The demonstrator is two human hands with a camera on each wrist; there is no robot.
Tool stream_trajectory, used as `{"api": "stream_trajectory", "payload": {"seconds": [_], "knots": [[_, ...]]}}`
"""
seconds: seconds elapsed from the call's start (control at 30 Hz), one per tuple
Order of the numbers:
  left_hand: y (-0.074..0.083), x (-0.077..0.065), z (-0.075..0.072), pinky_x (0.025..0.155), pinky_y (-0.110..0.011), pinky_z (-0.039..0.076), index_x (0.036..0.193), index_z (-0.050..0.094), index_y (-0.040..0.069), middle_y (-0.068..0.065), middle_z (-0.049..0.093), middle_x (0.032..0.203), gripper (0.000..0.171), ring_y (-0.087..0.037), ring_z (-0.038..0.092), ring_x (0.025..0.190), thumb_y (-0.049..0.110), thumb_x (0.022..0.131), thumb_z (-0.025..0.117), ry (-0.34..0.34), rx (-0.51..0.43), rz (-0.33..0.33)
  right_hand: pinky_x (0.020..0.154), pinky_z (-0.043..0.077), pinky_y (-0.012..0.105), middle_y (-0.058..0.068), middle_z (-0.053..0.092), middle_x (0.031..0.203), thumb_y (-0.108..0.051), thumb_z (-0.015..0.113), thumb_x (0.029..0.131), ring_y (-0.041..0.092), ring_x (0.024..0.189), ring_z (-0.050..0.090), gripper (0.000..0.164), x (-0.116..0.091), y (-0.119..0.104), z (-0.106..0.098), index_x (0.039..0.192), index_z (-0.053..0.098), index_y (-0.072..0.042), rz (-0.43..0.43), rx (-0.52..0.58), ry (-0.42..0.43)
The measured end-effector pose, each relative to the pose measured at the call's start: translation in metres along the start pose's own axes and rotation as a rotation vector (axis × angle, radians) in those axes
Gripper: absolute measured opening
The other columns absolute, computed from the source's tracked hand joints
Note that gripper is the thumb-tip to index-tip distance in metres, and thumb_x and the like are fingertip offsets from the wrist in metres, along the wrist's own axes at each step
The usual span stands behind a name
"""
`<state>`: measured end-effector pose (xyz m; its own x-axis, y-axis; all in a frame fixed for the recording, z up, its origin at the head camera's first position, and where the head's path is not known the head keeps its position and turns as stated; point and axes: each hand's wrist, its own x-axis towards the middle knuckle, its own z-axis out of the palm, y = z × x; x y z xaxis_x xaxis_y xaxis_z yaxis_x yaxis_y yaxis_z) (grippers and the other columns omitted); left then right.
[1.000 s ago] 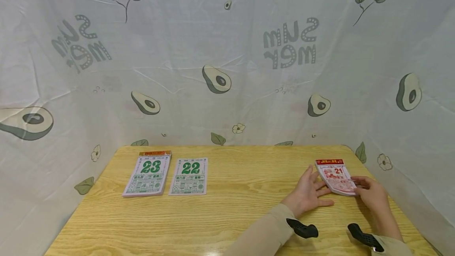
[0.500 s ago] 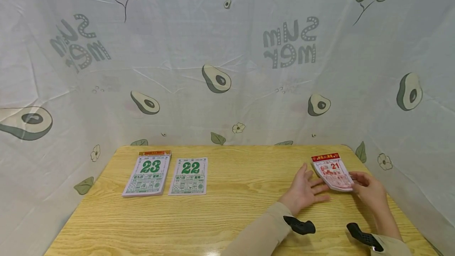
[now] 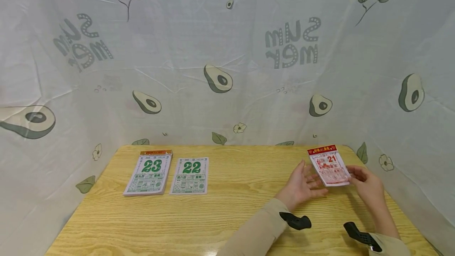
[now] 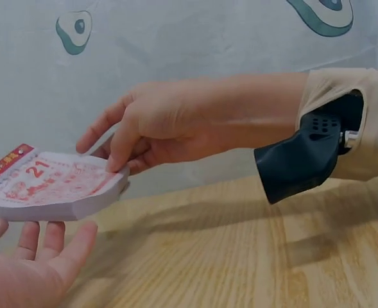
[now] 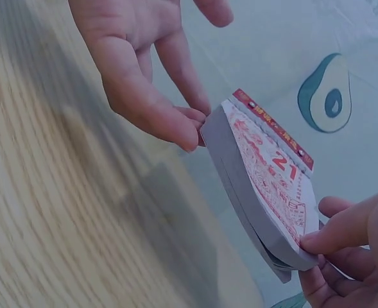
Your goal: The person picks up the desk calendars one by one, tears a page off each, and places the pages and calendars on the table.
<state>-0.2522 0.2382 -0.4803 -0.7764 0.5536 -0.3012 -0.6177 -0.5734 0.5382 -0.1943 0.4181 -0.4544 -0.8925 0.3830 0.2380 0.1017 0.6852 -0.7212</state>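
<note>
A thick tear-off calendar [image 3: 329, 167] with a red header and a red 21 is held tilted above the table at the right. My right hand [image 3: 367, 187] pinches its lower right corner, thumb on top, as the right wrist view shows on the hand [image 5: 352, 247] there. Palm up, my left hand [image 3: 300, 185] has its fingers spread under the left side of the calendar. In the left wrist view its fingertips [image 4: 54, 236] lie against or just under the calendar's underside [image 4: 54, 210].
On the left of the wooden table [image 3: 241, 216] lie a thick calendar pad [image 3: 149, 173] with a green 23 and a single calendar sheet [image 3: 190, 176] with a green 22. A pale printed curtain [image 3: 177, 50] closes off the back and sides.
The calendar with the 21 has risen and shifted slightly left and away, its header tilting up. Both hands have moved along with it. The 23 and 22 calendars lie as before.
</note>
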Motion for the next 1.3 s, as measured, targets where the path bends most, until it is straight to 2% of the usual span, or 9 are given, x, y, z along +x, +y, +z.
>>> {"api": "stream_trajectory", "payload": {"seconds": [0.2,0.33,0.47,0.63,0.73,0.87,1.0,1.2,1.3], "knots": [[0.007,0.0,-0.001,0.097,-0.057,0.046,0.126,0.055,0.017,-0.017,0.055,0.111,0.037,-0.032,0.058,0.103,0.037,0.096,0.058,0.017,0.077,0.073,0.063,0.041,0.004,0.019,0.062,0.11,-0.004,0.057,0.095,-0.016,0.078,0.042,0.031,-0.001,-0.012,0.001,0.124,0.059,0.004,-0.023,0.021,0.028],[0.012,-0.003,-0.003,0.093,-0.053,0.05,0.126,0.054,0.016,-0.014,0.056,0.105,0.032,-0.028,0.06,0.093,0.03,0.098,0.058,0.013,0.153,0.142,0.065,0.042,0.005,0.0,0.063,0.101,-0.004,0.059,0.093,-0.017,0.078,0.044,0.031,-0.002,-0.021,0.001,0.123,0.06,0.004,-0.033,0.044,0.039],[0.017,-0.006,-0.005,0.086,-0.05,0.053,0.123,0.055,0.014,-0.009,0.057,0.096,0.027,-0.022,0.06,0.08,0.024,0.098,0.057,0.017,0.204,0.205,0.065,0.043,0.005,-0.019,0.056,0.094,-0.005,0.059,0.094,-0.017,0.079,0.046,0.032,-0.005,-0.029,0.002,0.124,0.06,0.005,-0.045,0.076,0.029],[0.021,-0.008,-0.009,0.079,-0.049,0.056,0.119,0.057,0.015,-0.007,0.059,0.089,0.023,-0.019,0.061,0.071,0.018,0.096,0.059,0.047,0.234,0.266,0.067,0.043,0.005,-0.028,0.051,0.092,-0.002,0.06,0.092,-0.017,0.079,0.047,0.031,-0.007,-0.039,0.005,0.122,0.06,0.006,-0.08,0.109,0.028],[0.025,-0.01,-0.011,0.081,-0.053,0.055,0.119,0.056,0.014,-0.01,0.061,0.091,0.024,-0.02,0.062,0.07,0.014,0.095,0.06,0.058,0.253,0.295,0.067,0.043,0.004,-0.031,0.051,0.09,0.001,0.06,0.091,-0.016,0.079,0.048,0.03,-0.007,-0.045,0.006,0.12,0.061,0.006,-0.108,0.127,0.034],[0.03,-0.013,-0.013,0.081,-0.056,0.054,0.119,0.054,0.013,-0.014,0.06,0.096,0.026,-0.021,0.064,0.071,0.009,0.094,0.061,0.069,0.284,0.329,0.068,0.043,0.005,-0.033,0.051,0.089,0.001,0.061,0.091,-0.016,0.079,0.048,0.029,-0.007,-0.051,0.009,0.119,0.062,0.006,-0.124,0.14,0.033],[0.034,-0.016,-0.017,0.072,-0.049,0.057,0.117,0.055,0.014,-0.013,0.059,0.099,0.027,-0.021,0.064,0.071,0.005,0.092,0.063,0.096,0.313,0.351,0.068,0.044,0.005,-0.029,0.053,0.091,0.001,0.06,0.091,-0.016,0.08,0.048,0.029,-0.009,-0.056,0.012,0.12,0.062,0.005,-0.122,0.131,0.014],[0.039,-0.024,-0.023,0.068,-0.044,0.058,0.115,0.054,0.013,-0.01,0.063,0.099,0.028,-0.019,0.065,0.071,0.003,0.091,0.064,0.121,0.342,0.383,0.068,0.044,0.007,0.0,0.065,0.1,0.003,0.061,0.09,-0.015,0.079,0.048,0.028,-0.013,-0.065,0.017,0.118,0.062,0.006,-0.124,0.123,-0.007],[0.042,-0.028,-0.025,0.069,-0.045,0.058,0.115,0.054,0.012,-0.01,0.065,0.098,0.028,-0.019,0.065,0.072,0.003,0.091,0.064,0.132,0.355,0.394,0.068,0.044,0.007,0.005,0.066,0.101,0.003,0.061,0.09,-0.014,0.08,0.049,0.027,-0.015,-0.068,0.02,0.118,0.062,0.006,-0.129,0.132,-0.007]]}}
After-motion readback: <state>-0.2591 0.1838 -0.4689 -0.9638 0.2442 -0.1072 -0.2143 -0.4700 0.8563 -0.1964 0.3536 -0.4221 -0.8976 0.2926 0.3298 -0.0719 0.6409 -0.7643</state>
